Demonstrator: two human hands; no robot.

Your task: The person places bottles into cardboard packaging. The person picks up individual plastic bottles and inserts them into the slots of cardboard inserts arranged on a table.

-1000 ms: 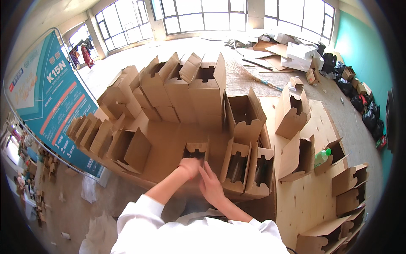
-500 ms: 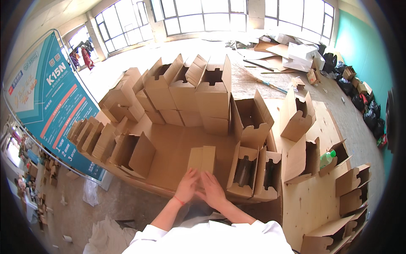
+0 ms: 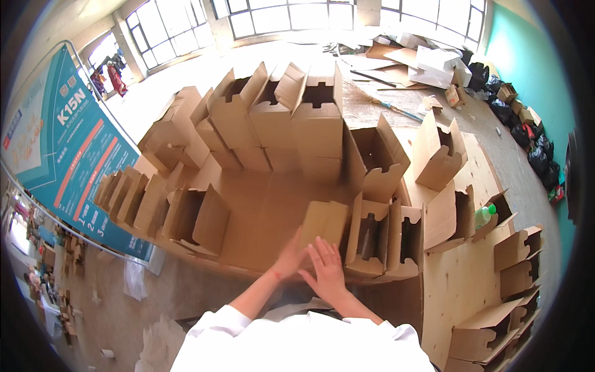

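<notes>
A closed brown cardboard box (image 3: 324, 222) rests on the brown cardboard-covered surface in front of me, slightly turned. My left hand (image 3: 289, 256) lies along its left side, fingers stretched out and a little blurred. Against its near side is my right hand (image 3: 326, 270), flat with the fingers apart. Neither hand is wrapped round the box. Just right of it stand two narrow open-topped cartons (image 3: 370, 239) with dark contents.
Tall open cartons (image 3: 317, 130) are stacked at the back. More open boxes (image 3: 197, 218) line the left edge. On the right, a plywood board (image 3: 455, 282) carries several cartons and a green-capped bottle (image 3: 485, 214). A teal banner (image 3: 77, 149) stands at far left.
The closed box has shifted right, toward the two narrow cartons, and turned slightly. Both hands have moved right with it, and the right hand's fingers have spread.
</notes>
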